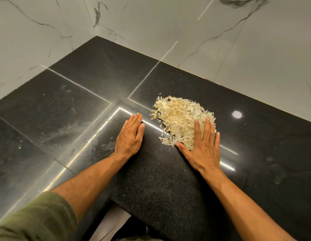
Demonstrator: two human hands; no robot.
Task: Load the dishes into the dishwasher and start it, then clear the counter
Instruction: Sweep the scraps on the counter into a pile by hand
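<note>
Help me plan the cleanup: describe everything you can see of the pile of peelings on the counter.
The pile of peelings is a loose mound of thin, dry-looking, papery flakes, cream to pale yellow, much like garlic or onion skins. It lies on the glossy black counter, a little out from the marble-look wall. A few stray flakes have scattered off its left and near edges. The right hand lies flat, fingers straight, over the pile's near side. The left hand rests flat on the counter just left of it, not touching it.

Flat right hand (pixel 200 150) on peel pile (pixel 180 119), black counter (pixel 81 105)
</note>
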